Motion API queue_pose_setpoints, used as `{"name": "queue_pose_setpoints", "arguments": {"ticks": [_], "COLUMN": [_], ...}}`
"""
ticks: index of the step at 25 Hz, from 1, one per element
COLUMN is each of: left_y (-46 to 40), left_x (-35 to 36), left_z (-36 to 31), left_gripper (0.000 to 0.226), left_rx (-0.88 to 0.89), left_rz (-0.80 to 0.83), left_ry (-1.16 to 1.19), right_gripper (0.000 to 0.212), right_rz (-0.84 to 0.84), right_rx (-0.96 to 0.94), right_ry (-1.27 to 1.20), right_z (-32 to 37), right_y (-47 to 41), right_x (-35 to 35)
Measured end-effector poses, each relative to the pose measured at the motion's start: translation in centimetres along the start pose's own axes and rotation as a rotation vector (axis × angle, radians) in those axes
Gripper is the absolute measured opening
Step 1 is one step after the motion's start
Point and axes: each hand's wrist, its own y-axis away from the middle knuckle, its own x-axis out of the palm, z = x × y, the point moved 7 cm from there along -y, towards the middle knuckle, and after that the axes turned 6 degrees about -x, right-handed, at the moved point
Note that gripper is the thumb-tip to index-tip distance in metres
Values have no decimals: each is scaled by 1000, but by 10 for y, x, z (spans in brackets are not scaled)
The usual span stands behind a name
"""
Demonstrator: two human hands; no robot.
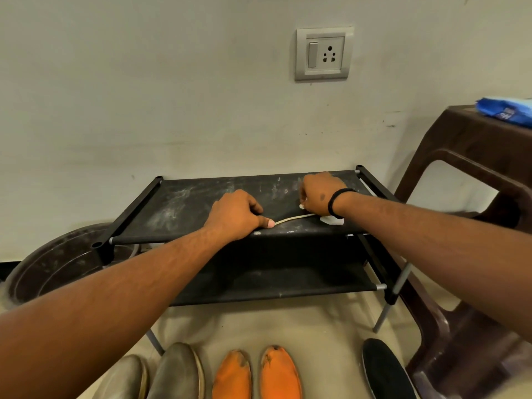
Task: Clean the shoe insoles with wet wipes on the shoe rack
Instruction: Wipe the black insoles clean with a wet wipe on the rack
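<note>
A thin pale insole (293, 218) lies edge-on across the top shelf of the black shoe rack (178, 208). My left hand (234, 216) holds its near end, thumb pressed on it. My right hand (319, 194) is curled over the insole's far end and grips a white wet wipe (332, 220), part of which sticks out under the wrist. Most of the insole's surface is hidden by the low viewing angle and my hands.
On the floor in front lie two grey insoles (175, 372), two orange insoles (279, 372) and a black one (385, 370). A brown plastic stool (472, 156) at right carries a blue wipes pack (506, 110). A dark tub (57, 263) sits left.
</note>
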Motion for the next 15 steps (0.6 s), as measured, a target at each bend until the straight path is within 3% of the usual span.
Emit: {"name": "queue_pose_setpoints", "arguments": {"ticks": [5,8,12,15], "left_y": [-1,-1,-4,-3], "left_x": [1,0,1,1], "left_z": [1,0,4,2], "left_gripper": [38,40,42,41], "left_rx": [19,16,11,18], "left_rz": [-7,-11,-21,-23], "left_ry": [-7,4,-10,-2], "right_gripper": [10,17,21,21], "right_rz": [102,-33,17,2], "right_rx": [-120,31,-142,-50], "right_ry": [-177,39,-28,52], "right_z": [20,-1,38,20], "right_y": [8,3,3,-2], "right_x": [8,-4,11,0]}}
